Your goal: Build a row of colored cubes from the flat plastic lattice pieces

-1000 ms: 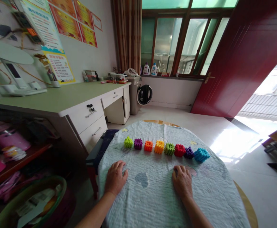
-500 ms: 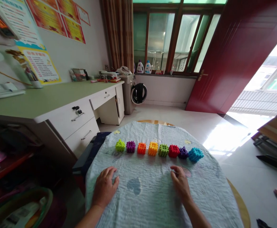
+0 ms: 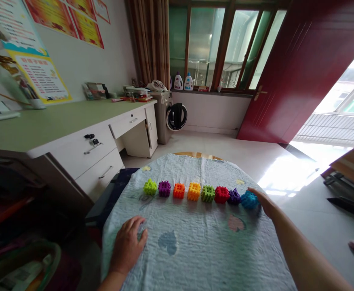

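Across the cloth-covered table [image 3: 195, 250] runs a row of lattice-sided plastic blocks. From the left come a lime block [image 3: 150, 187], a purple block [image 3: 164, 188], an orange block [image 3: 178, 190], a yellow block [image 3: 194, 191], a green block [image 3: 207, 193], a red block [image 3: 222, 194], a dark purple block [image 3: 234, 196] and a blue block [image 3: 249, 199]. My right hand [image 3: 264, 203] is against the blue block's right side, fingers stretched along its far edge; the thumb is hard to make out. Near the left edge, my left hand [image 3: 129, 241] rests open on the cloth, holding nothing.
A green-topped desk [image 3: 68, 117] with white drawers stands along the left wall. Beyond it is a washing machine [image 3: 164, 117] with its door open. A dark seat [image 3: 116, 194] touches the table's left side, and a basket [image 3: 55, 258] sits at lower left.
My right hand has moved forward and right from the cloth to the blue block. My left hand stays on the cloth. The view has shifted slightly; the row of blocks keeps its order.
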### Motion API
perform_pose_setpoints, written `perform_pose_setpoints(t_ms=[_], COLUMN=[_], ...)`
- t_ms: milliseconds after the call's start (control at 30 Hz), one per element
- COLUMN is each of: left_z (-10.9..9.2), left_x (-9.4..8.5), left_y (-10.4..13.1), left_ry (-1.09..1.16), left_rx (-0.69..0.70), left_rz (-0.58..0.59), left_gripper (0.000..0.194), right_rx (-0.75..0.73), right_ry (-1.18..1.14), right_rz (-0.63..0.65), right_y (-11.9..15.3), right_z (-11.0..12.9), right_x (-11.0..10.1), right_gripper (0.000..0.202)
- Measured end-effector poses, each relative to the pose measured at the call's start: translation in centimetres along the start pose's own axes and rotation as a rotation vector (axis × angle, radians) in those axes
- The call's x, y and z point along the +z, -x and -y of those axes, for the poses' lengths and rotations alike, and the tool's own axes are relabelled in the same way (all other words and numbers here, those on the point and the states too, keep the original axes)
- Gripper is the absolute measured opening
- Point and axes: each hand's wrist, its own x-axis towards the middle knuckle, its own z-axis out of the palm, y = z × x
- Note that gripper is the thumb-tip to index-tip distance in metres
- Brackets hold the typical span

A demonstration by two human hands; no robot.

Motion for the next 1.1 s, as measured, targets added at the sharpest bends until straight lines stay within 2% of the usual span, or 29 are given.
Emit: perform_pose_setpoints(t_ms=[100,200,433,533,633,767,833,867,900,933,1000,1033,1100], left_z=[-0.1,0.0,0.4,0.5,0.6,0.8,0.7,0.7,0.6,0.6,0.4,0.4,0.3], left_x=[-0.1,0.0,0.3,0.3,0.4,0.5,0.5,0.4,0.4,0.4,0.3,0.3,0.2], left_y=[0.0,-0.1,0.0,0.0,0.0,0.1,0.2,0.2,0.2,0.1,0.0,0.0,-0.1], left_ry=[-0.001,-0.003,0.0,0.001,-0.002,-0.007,-0.009,-0.011,-0.012,-0.012,-0.009,-0.006,0.005], left_rx=[-0.005,-0.002,0.0,0.012,0.018,0.013,0.008,0.006,0.006,0.006,0.008,0.009,0.007], left_rz=[0.003,0.003,0.0,0.001,0.012,0.03,0.029,0.026,0.023,0.019,0.009,0.003,-0.005], left_gripper=[0.025,0.027,0.028,0.028,0.029,0.028,0.029,0.029,0.029,0.029,0.028,0.028,0.027], right_rx=[0.062,0.009,-0.253,-0.402,-0.517,-0.792,-0.884,-0.901,-0.893,-0.851,-0.672,-0.534,-0.253], right_ry=[-0.006,0.092,0.352,0.365,0.388,0.347,0.282,0.245,0.212,0.188,0.202,0.246,0.339], right_rz=[0.151,0.131,-0.26,-0.336,-0.264,0.07,0.206,0.23,0.21,0.135,-0.046,-0.113,-0.119], right_y=[1.4,3.9,10.9,14.5,18.1,21.2,20.8,20.0,18.7,17.0,12.9,10.8,7.0], right_z=[0.0,-0.3,-1.9,-1.4,0.0,2.4,3.6,4.2,4.8,5.3,6.1,6.4,6.9], right_x=[0.5,1.8,7.0,9.9,12.7,14.8,14.6,14.3,13.7,13.1,11.6,10.9,9.7], right_gripper=[0.056,0.059,0.062,0.056,0.043,0.036,0.036,0.034,0.032,0.031,0.036,0.041,0.055])
